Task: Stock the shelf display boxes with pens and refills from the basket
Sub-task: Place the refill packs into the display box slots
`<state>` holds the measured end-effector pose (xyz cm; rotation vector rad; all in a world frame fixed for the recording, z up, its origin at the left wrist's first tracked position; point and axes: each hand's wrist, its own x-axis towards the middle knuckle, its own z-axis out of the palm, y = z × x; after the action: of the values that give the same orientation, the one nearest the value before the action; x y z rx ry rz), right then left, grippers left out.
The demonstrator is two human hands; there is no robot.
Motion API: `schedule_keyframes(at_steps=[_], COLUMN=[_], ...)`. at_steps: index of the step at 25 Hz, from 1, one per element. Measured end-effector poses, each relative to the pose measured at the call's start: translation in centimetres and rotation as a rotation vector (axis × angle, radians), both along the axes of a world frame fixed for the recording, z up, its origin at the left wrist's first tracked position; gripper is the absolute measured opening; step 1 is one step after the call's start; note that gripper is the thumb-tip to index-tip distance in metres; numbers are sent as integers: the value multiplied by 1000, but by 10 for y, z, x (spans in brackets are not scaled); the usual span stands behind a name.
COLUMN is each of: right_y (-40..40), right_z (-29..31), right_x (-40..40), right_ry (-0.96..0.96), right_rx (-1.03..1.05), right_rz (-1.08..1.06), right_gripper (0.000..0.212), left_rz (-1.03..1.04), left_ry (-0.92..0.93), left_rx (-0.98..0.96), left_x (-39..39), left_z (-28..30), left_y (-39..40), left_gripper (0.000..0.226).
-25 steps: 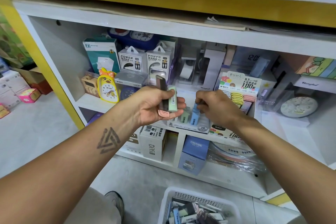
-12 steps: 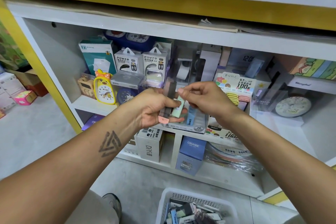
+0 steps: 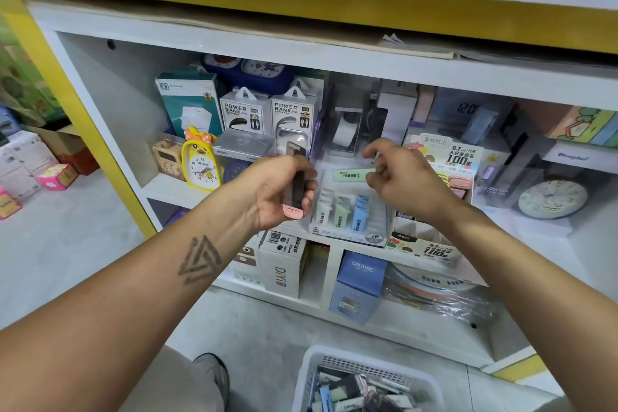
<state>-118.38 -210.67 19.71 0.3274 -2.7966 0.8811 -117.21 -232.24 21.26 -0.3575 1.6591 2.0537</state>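
My right hand [image 3: 398, 174] pinches a pale green refill case [image 3: 352, 174], held level just above the clear display box [image 3: 378, 237] on the middle shelf. White, green and blue refill cases [image 3: 344, 211] stand in that box's slots. My left hand [image 3: 284, 191] grips a dark refill case with a pink end [image 3: 294, 197], just left of the box. A white basket [image 3: 311, 375] with several more cases sits on the floor below.
A cardboard 0.7 mm lead display [image 3: 438, 244] stands right of the clear box. Power bank packs [image 3: 267, 110], a yellow duck clock [image 3: 200, 160] and other boxes crowd the shelf behind. Boxes fill the lower shelf. My shoe [image 3: 214, 375] is left of the basket.
My right hand took the green case out of my left hand and carried it right, over the clear box. My left hand keeps the dark case with the pink end.
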Motion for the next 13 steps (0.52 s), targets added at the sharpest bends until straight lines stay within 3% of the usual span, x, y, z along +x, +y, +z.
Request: schedule_keyframes(at_steps=[6,13], right_y=[-5,-11], right_z=[-17,-15], right_x=[-4,-5], right_ry=[190,218], right_rx=[163,319], right_rz=[69,84], right_gripper=[22,12], left_rz=[17,-19], left_ry=[-14,-17], left_rx=[-9,-26], left_x=[2,7], left_z=[1,4], left_y=[-2,-4], left_gripper=[19,30])
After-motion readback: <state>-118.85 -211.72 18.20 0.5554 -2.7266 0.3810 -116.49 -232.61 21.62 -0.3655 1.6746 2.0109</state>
